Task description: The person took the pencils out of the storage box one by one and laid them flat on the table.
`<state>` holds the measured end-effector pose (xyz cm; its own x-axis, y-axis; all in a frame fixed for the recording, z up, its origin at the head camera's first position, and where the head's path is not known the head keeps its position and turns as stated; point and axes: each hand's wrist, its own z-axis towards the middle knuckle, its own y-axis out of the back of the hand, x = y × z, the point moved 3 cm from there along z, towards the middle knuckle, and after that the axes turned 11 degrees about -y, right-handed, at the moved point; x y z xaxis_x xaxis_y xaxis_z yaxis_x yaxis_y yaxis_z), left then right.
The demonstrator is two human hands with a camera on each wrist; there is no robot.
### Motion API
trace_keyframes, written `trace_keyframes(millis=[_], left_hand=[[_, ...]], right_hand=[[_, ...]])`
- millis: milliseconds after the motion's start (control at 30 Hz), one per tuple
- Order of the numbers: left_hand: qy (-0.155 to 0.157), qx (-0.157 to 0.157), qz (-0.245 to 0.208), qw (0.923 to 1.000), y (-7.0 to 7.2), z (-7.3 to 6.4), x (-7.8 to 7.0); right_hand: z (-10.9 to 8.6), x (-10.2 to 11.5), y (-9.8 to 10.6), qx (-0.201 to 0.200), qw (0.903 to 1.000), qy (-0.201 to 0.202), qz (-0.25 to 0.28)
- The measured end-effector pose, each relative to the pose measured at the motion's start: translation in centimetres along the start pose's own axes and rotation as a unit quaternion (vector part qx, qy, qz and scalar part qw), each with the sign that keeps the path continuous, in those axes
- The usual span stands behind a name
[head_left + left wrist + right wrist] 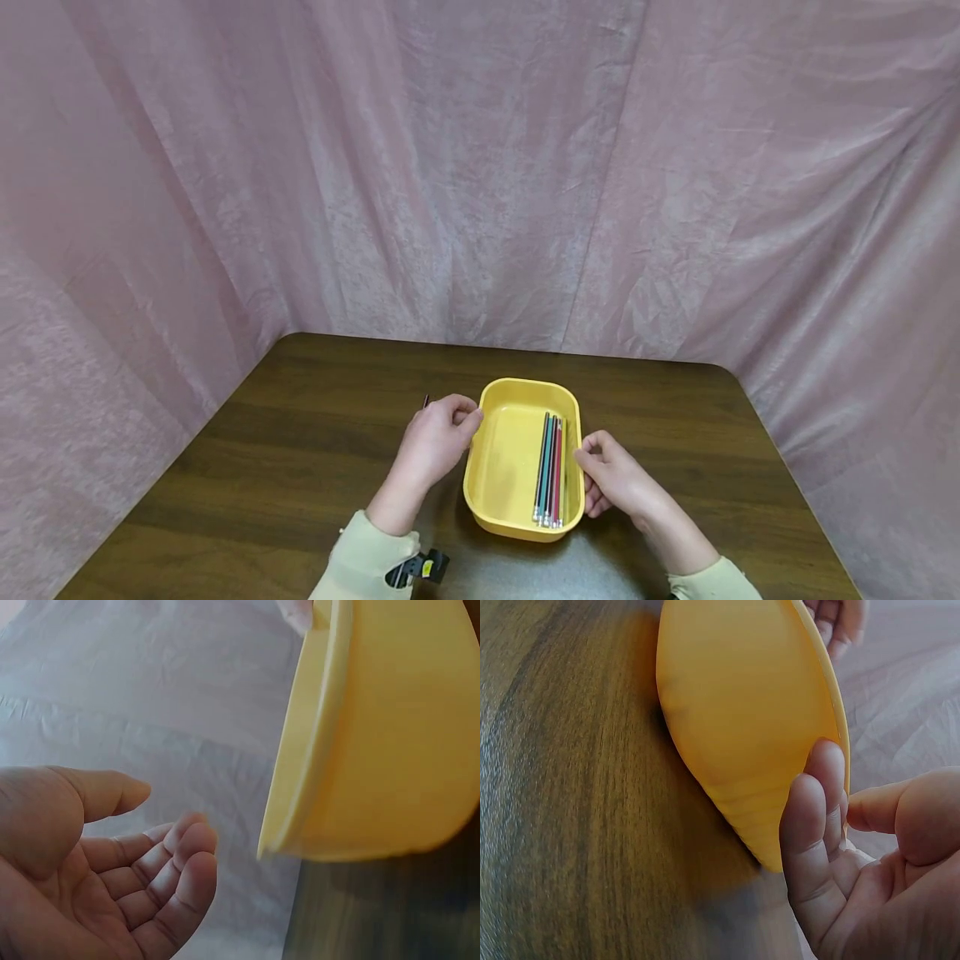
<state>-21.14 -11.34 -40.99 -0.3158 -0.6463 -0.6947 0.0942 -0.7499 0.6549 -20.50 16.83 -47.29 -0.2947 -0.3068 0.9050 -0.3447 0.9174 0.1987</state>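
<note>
A yellow plastic tray (501, 527) with rounded corners is in the middle of the head view. Several pencils (551, 471), dark, teal, red and yellowish, lie side by side along its right inner wall. My right hand (611, 475) pinches the right rim, thumb over the edge and fingers against the outer wall (742, 712). Beside the left rim is my left hand (438, 437); the left wrist view shows its fingers (191, 889) loosely bent, apart from the tray wall (397, 750), with nothing between them and the thumb.
The brown wooden table (247, 467) extends around the tray. A thin dark stick-like tip (426, 401) shows just behind the left hand. Pink curtains (480, 183) hang behind and at the sides. A black strap device (420, 567) is on the left sleeve.
</note>
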Motion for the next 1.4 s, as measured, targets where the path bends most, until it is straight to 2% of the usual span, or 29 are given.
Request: trace_keyframes(millis=[300,667,933,967,1000,1033,1067,1167,1200,1233,1267,1300,1400], left_hand=[[-0.018,0.033,0.008,0.9992,-2.6,0.9,-1.7],[-0.022,0.066,0.034,0.9970,-5.5,1.6,-1.7],[-0.026,0.085,0.052,0.9947,-7.1,2.3,-1.7],[-0.028,0.085,0.058,0.9943,-7.9,2.7,-0.9],[-0.029,0.088,0.060,0.9939,-8.0,2.8,-1.0],[-0.033,0.086,0.068,0.9934,-8.9,3.2,-0.2],[-0.038,0.086,0.082,0.9922,-9.3,3.3,-0.1],[-0.050,0.076,0.099,0.9909,-11.9,4.4,2.8],[-0.049,0.083,0.098,0.9906,-12.2,4.5,2.9],[-0.048,0.083,0.102,0.9902,-13.0,4.8,3.8],[-0.044,0.088,0.100,0.9901,-13.0,4.8,3.7],[-0.042,0.090,0.094,0.9907,-13.3,4.9,4.2],[-0.033,0.106,0.084,0.9903,-12.0,4.2,2.0]], right_hand=[[0.0,0.0,0.1,0.002,1.0000,0.000,0.005],[0.2,-0.1,0.0,-0.001,1.0000,-0.003,0.005],[0.2,-0.1,0.0,0.003,1.0000,-0.002,0.005],[0.2,-0.1,0.1,0.003,1.0000,-0.002,0.004],[0.2,0.0,0.1,0.003,1.0000,-0.002,0.004],[0.1,0.0,0.1,0.003,1.0000,-0.002,0.003],[0.1,0.0,0.1,0.004,1.0000,-0.002,0.003],[0.2,0.0,0.1,0.005,1.0000,-0.001,0.004],[0.2,-0.1,0.1,0.005,1.0000,0.000,0.004],[0.2,-0.2,0.1,0.006,1.0000,0.000,0.004],[0.3,-0.2,0.1,0.006,1.0000,0.001,0.004],[0.3,-0.3,0.1,0.006,1.0000,0.002,0.004],[0.4,-0.4,0.1,0.005,1.0000,0.002,0.004]])
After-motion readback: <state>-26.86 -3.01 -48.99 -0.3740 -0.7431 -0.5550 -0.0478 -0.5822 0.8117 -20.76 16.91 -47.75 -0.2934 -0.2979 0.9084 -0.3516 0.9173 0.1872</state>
